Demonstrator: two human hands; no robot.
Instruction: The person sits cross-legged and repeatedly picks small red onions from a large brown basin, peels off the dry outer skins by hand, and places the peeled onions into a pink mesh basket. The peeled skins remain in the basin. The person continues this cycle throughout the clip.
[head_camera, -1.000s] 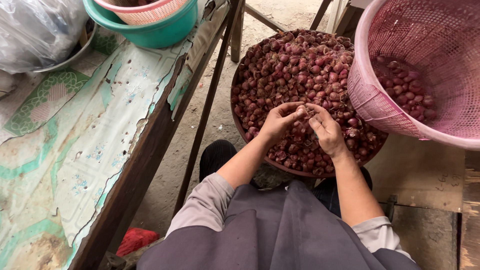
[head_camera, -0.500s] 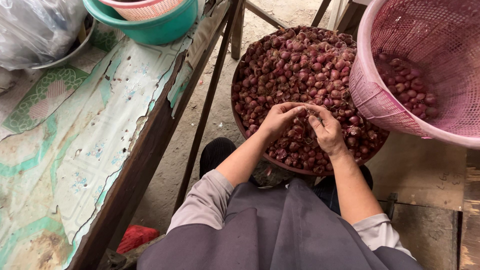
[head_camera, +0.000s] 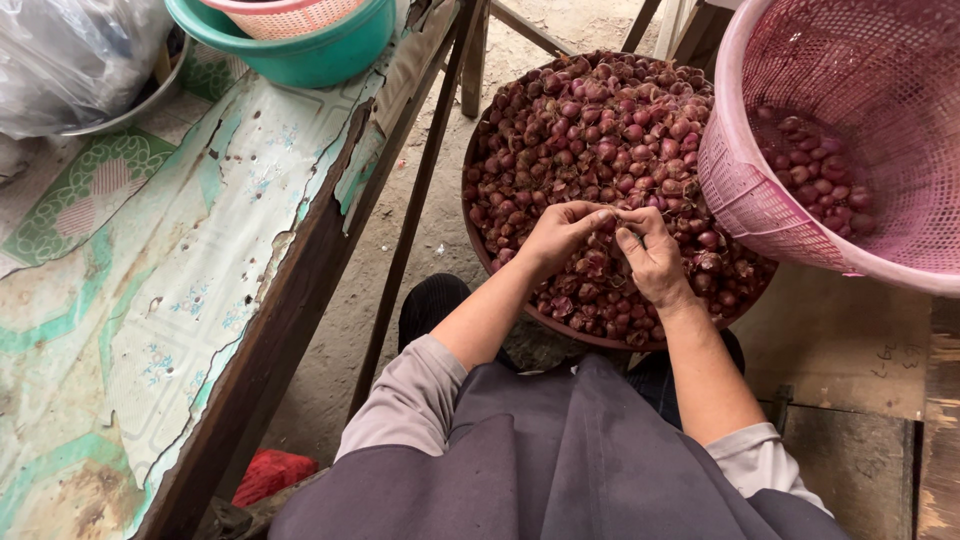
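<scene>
A wide round basin (head_camera: 520, 305) in front of my knees is heaped with several small red shallots (head_camera: 600, 130). My left hand (head_camera: 560, 238) and my right hand (head_camera: 655, 258) meet over the near part of the heap, fingertips pinched together on one shallot (head_camera: 608, 222) that is mostly hidden between them. A pink mesh basket (head_camera: 745, 200) tilts against the basin's right side and holds several peeled shallots (head_camera: 815, 180).
A worn table with a peeling patterned cover (head_camera: 170, 310) runs along my left. On its far end stand a teal bowl (head_camera: 300, 55) with a pink basket inside and a clear plastic bag (head_camera: 70, 55). Wooden boards (head_camera: 850, 360) lie at right; something red (head_camera: 270, 472) sits on the ground.
Both hands stay together over the same spot of the heap, with only small finger movements on the shallot. The view has shifted slightly.
</scene>
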